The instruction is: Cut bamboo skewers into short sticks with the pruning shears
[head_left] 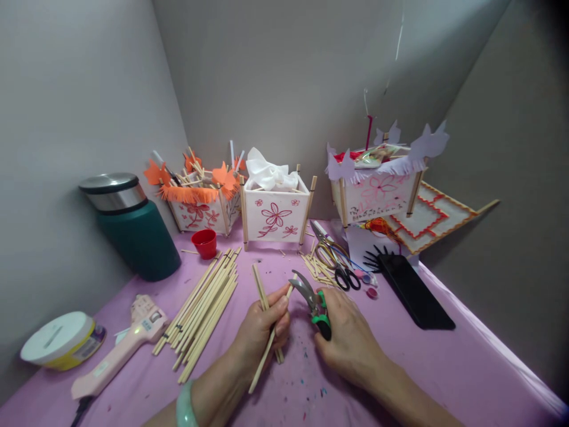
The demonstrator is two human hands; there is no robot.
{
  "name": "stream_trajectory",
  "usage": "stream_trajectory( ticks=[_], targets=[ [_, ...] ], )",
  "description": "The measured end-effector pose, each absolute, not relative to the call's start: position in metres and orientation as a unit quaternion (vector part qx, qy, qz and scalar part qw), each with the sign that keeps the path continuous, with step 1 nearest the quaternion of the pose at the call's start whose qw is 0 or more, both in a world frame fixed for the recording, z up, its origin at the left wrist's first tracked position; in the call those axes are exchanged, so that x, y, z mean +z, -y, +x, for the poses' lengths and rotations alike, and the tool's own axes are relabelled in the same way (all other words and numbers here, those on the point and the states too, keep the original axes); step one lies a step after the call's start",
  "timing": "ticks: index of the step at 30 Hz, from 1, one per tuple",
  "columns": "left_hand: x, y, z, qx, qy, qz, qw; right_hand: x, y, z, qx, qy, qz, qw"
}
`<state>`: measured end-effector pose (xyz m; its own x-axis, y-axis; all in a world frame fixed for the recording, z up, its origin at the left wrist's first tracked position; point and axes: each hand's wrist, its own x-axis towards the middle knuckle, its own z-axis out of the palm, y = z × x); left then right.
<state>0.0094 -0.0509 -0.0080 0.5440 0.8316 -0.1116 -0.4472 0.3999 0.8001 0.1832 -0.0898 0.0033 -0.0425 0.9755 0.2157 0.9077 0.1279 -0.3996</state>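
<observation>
My left hand [267,320] is closed around a few thin wooden sticks [263,362], one of them slanting up to the right between thumb and fingers. Green-and-black pruning shears [320,317] are gripped in my right hand [347,326]. Their curved blades are parted, and the tip of the slanting stick lies at the blades. Left of my hands, a pile of long wooden sticks [208,308] rests on the pink-purple tablecloth [382,379]. Short stick pieces [317,270] lie behind the shears, beside two pairs of scissors [347,277].
At left stand a green flask [137,237], a lidded tub [62,341], a glue gun [128,350] and a red cup [205,244]. Decorated boxes [276,216] line the back. A black phone [415,293] lies right.
</observation>
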Motion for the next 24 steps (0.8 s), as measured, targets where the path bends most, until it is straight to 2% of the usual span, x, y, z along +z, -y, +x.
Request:
stream_trajectory(
  ticks=[13, 21, 24],
  targets=[
    [-0.008, 0.052, 0.011, 0.412, -0.257, 0.345, 0.803, -0.005, 0.088, 0.182, 0.033, 0.717, -0.652, 0.243],
    [-0.01, 0.052, 0.012, 0.412, -0.254, 0.329, 0.811, -0.008, 0.086, 0.184, 0.052, 0.702, -0.677, 0.214],
    [-0.008, 0.051, 0.013, 0.414, -0.249, 0.32, 0.815, -0.01, 0.084, 0.184, 0.042, 0.712, -0.659, 0.237]
  ],
)
